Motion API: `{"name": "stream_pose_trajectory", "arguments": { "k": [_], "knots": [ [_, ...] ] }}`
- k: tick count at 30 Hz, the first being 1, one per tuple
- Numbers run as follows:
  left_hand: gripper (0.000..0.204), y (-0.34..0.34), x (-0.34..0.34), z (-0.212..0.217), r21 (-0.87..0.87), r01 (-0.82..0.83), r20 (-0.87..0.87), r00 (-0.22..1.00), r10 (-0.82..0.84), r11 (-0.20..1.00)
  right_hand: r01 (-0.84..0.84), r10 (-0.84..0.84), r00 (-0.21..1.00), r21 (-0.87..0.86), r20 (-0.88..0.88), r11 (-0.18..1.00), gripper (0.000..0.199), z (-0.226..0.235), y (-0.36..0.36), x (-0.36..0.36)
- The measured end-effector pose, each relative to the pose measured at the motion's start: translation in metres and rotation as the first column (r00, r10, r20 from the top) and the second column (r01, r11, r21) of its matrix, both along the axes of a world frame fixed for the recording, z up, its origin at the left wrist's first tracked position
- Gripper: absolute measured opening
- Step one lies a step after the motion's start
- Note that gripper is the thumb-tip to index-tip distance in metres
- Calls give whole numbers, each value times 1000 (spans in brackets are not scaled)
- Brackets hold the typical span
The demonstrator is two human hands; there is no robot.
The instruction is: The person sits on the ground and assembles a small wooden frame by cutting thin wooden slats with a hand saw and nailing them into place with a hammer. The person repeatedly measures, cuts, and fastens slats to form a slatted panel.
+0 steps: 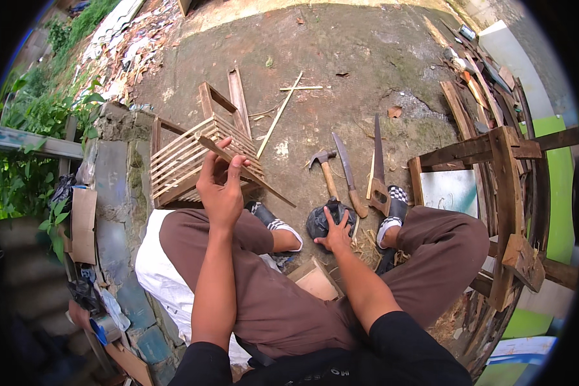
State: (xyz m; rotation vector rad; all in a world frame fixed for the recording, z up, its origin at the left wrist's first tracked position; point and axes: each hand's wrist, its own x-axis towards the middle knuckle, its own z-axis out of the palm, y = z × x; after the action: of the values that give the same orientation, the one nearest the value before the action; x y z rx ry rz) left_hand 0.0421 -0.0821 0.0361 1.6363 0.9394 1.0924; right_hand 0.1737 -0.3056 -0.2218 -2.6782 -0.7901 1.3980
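Note:
A thin wooden strip [267, 186] slants across my left hand [220, 193], its upper end above the fingers. The hand is closed around it, with the thumb and fingertips bent toward each other. Just behind is a slatted wooden frame [186, 161] with legs, lying tipped on the ground. Between my feet, my right hand [336, 231] grips a round, black plastic bag [316, 222] from above, fingers curved over it; its contents are hidden. Beyond the bag lie a claw hammer [329, 177], a machete [349, 170] and a handsaw [379, 157].
Two thin strips [282, 112] lie crossed on the concrete ground [360, 58]. A rough wooden frame [505, 193] and stacked boards stand at the right. A low block wall [112, 212] runs along the left. A wooden block [315, 282] sits between my legs.

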Motion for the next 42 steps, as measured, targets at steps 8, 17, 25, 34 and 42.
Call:
{"name": "stream_pose_trajectory", "arguments": {
  "k": [8, 17, 25, 34, 42],
  "knots": [
    [33, 18, 5, -6, -32, -15, 30, 999, 16, 999, -38, 37, 999, 240, 5, 970, 41, -65, -24, -8],
    [32, 27, -8, -5, -43, -57, 108, 992, 61, 997, 344, -403, 911, 696, -86, 630, 24, -16, 68, 17],
    [30, 29, -27, -12, -40, -86, 94, 991, 90, 995, 381, -433, 890, 755, -144, 533, 27, 22, 108, 24],
    [21, 20, -15, -16, -97, 1, 104, 995, 10, 995, 141, -361, 905, 641, 226, 754, 39, -21, 88, 42],
    [16, 17, -22, -16, -29, 28, 64, 998, -26, 999, 220, 241, 871, 777, -429, 589, 56, 94, 132, 28]
  ]
}}
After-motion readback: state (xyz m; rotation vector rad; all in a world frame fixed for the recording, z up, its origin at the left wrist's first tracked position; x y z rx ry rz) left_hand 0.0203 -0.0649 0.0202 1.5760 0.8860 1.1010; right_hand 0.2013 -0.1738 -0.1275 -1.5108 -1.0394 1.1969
